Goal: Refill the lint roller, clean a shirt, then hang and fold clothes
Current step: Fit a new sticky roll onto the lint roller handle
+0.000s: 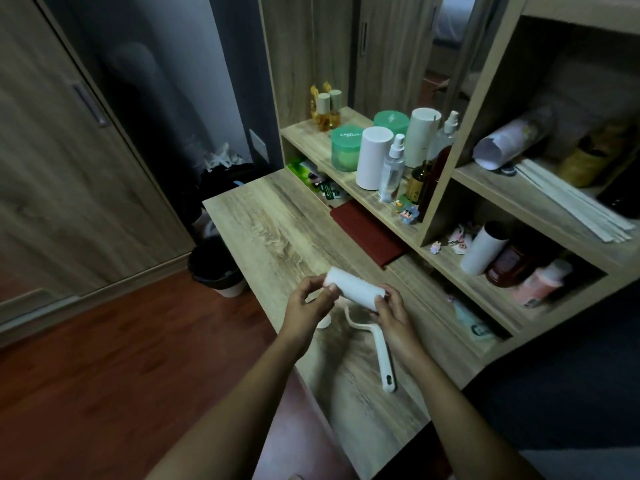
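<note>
A: What are the hands doing at this moment?

B: Both are holding the white refill roll [354,288] up over the worktop [263,233]. The left hand [309,304] is pinching one end with thumb and fingertips, and the right hand [391,311] is gripping the other end. The roll is lying roughly level between them, clear of the surface.

A: And the lint roller itself?

B: The roller handle [381,348] is lying flat on the worktop just below the roll, with its curved neck pointing up toward the hands and its hanging hole toward the person. Whether the roll is touching the neck, I cannot tell; the right hand is covering that spot.

A: So which step is this?

B: I am judging it as the refill: the roll is in hand and not yet seated on the handle. The shirt is not in view.

A: How should it be done well?

B: Keep the fingers on the ends of the roll, not on the sticky face. One hand should be steadying the handle while the other is sliding the core straight along the spindle, not at an angle, until it sits fully home. A small white piece [323,322] is lying beside the left hand; what it is I cannot tell, so it should not be knocked off the edge.
</note>
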The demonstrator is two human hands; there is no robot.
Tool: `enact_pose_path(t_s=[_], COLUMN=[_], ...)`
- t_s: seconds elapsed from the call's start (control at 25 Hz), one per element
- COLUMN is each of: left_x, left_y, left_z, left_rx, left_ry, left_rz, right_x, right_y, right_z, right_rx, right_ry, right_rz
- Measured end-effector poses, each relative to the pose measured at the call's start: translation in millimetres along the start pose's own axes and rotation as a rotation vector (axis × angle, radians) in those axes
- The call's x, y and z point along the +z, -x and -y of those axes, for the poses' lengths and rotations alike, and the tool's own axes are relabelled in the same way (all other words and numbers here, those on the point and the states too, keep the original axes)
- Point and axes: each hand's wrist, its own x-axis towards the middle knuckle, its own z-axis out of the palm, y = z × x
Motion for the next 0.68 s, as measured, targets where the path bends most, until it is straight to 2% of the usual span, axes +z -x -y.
enact_pose_path(t_s=[0.12, 0.24, 0.28, 0.36, 0.44, 0.52, 0.6, 0.68], left_x=[-12, -29, -36, -49, -58, -63, -67, -71], left_y=[-14, -26, -30, -34, -36, -37, -36, -35], left_z=[-15, -38, -46, -59, -69, -75, -77, -78], left_rx=[0.005, -0.016, -0.009, 0.015, 0.038, 0.049, 0.057, 0.061], left_ry=[0.145, 0.357, 0.395, 0.421, 0.417, 0.402, 0.394, 0.393], left_rz=[-0.163, -0.264, -0.280, -0.299, -0.305, -0.309, -0.319, -0.327], right_x=[27, 48, 53, 64, 77, 85, 91, 96], right_y=[-3, -11, -15, -25, -32, -41, -44, -42], right_z=[7, 6, 1, -17, -33, -45, -45, -48], right_rx=[-0.090, -0.117, -0.131, -0.246, -0.377, -0.397, -0.360, -0.437], right_ry=[0.031, 0.053, 0.174, 0.599, 0.951, 1.249, 1.476, 1.549], right_rz=[0.126, 0.129, 0.119, 0.142, 0.235, 0.298, 0.394, 0.376])
